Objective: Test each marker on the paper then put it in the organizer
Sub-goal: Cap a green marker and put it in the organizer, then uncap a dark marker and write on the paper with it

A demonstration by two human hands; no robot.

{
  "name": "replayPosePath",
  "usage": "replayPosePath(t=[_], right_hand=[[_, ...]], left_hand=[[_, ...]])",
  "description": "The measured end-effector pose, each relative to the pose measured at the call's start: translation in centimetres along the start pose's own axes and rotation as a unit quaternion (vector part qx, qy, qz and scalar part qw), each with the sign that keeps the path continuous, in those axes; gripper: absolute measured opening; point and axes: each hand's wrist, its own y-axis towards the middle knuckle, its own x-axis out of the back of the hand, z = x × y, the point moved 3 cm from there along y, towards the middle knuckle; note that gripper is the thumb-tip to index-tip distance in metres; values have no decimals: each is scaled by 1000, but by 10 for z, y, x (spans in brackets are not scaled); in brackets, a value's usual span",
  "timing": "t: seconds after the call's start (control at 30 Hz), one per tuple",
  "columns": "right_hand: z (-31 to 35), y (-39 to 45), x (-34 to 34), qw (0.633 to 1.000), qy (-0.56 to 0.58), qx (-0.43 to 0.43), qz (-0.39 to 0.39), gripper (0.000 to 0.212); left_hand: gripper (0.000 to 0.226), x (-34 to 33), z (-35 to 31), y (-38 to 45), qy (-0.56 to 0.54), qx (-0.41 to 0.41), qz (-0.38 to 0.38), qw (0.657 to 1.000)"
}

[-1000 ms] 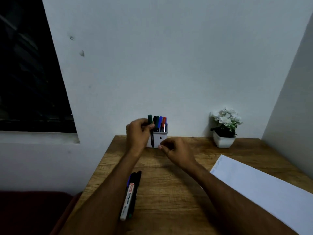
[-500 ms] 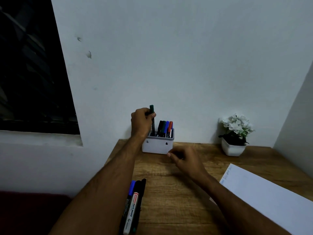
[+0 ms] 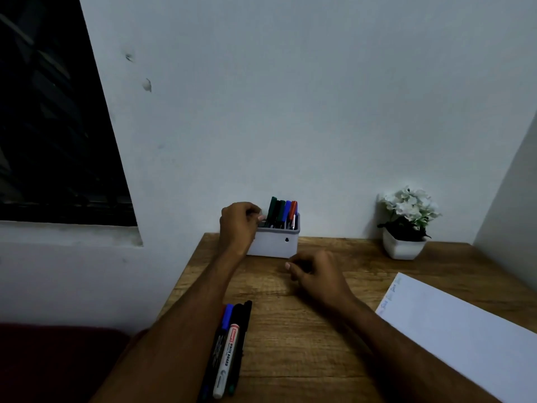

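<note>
A white organizer (image 3: 274, 244) stands against the wall at the back of the wooden desk. Several markers stand in it, the leftmost a green marker (image 3: 272, 211). My left hand (image 3: 238, 225) hovers at the organizer's left rim with fingers curled and nothing in them, just left of the green marker. My right hand (image 3: 316, 274) rests on the desk in front of the organizer, fingers loosely curled and empty. Several more markers (image 3: 229, 347) lie bunched near the front left, beside my left forearm. A white paper sheet (image 3: 459, 333) with faint test marks lies at the right.
A white pot with white flowers (image 3: 405, 225) stands at the back right of the desk (image 3: 290, 330). Walls close in behind and on the right. A dark window (image 3: 52, 126) is on the left. A dark red surface (image 3: 52, 362) lies below the desk's left edge.
My left hand lowered the green marker into the organizer and let go of it; the marker now stands with the others. My right hand stayed on the desk.
</note>
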Motion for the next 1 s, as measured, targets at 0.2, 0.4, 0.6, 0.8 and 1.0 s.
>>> replayPosePath(t=[0.2,0.4,0.6,0.8,1.0], right_hand=[[15,-12,-5,1000,-6,19,-3,15],[33,-28,-24,999,-31,8,36,12],[55,-49,-47,995,-45,-33,78,13],[71,-60,-51,988,-104,-76,90,21],[75,-61,-45,979,-153,-106,81,34]], left_hand=[[19,16,9,-37,28,7,67,997],[21,24,26,-73,72,3,219,973],[23,30,32,-96,76,-10,290,954],[22,33,29,-102,72,-22,285,956],[24,30,30,-101,76,-12,282,956]])
